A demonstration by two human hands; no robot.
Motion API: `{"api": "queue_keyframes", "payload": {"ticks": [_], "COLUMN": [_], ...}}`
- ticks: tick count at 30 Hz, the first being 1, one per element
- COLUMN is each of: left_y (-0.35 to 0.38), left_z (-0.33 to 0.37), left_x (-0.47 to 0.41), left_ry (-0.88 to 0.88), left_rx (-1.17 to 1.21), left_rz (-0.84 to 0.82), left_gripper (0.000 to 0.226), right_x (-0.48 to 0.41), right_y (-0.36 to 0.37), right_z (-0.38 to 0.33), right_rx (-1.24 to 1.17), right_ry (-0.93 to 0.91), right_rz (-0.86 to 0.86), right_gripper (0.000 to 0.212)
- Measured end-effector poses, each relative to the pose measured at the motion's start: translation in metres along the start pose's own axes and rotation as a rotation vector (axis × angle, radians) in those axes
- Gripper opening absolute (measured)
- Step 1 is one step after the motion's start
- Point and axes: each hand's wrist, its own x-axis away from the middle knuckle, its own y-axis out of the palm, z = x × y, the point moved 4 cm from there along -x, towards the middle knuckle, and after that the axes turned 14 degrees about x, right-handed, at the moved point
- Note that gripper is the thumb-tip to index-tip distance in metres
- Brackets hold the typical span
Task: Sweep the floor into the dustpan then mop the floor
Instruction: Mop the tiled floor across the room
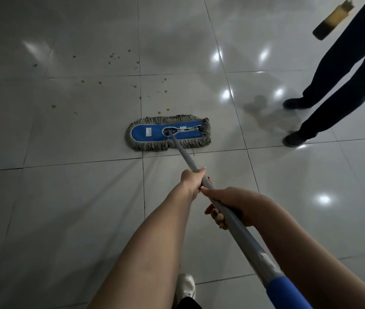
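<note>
A flat mop head [154, 132], blue on top with a grey string fringe, lies flat on the glossy grey tiled floor [65, 197]. Its grey metal handle [183, 156] runs back toward me and ends in a blue grip [288, 293]. My left hand [193, 178] is closed around the handle further down the shaft. My right hand [228, 206] grips it just behind the left one. Several small yellowish-brown droplets [112, 56] are scattered on the tiles beyond and to the left of the mop head.
Another person's dark-trousered legs and dark shoes [295, 139] stand at the right. A bottle of yellowish-brown liquid [333, 18] hangs at the top right. My white shoe [186, 286] shows at the bottom. Ceiling lights glare off the tiles.
</note>
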Motion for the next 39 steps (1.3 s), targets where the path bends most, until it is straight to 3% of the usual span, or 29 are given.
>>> {"api": "queue_keyframes", "payload": {"ticks": [13,19,29,39], "left_y": [-0.014,-0.014,-0.006,-0.004], "left_z": [0.201,0.255,0.207,0.115], "left_x": [-0.127,-0.162,-0.124,-0.030], "left_ry": [0.008,0.016,-0.012,-0.105], "left_rx": [-0.030,-0.012,0.004,-0.002], "left_rz": [-0.012,-0.014,0.005,-0.020], "left_gripper": [0.033,0.034,0.027,0.016], "right_x": [-0.059,-0.074,-0.064,-0.009], "right_y": [-0.042,-0.056,-0.041,-0.015], "right_z": [-0.227,-0.287,-0.222,-0.112], "right_rx": [0.000,-0.055,-0.114,-0.032], "right_ry": [-0.014,-0.071,-0.091,-0.056], "right_rz": [0.024,0.060,0.130,0.060], "right_gripper": [0.049,0.044,0.051,0.050]}}
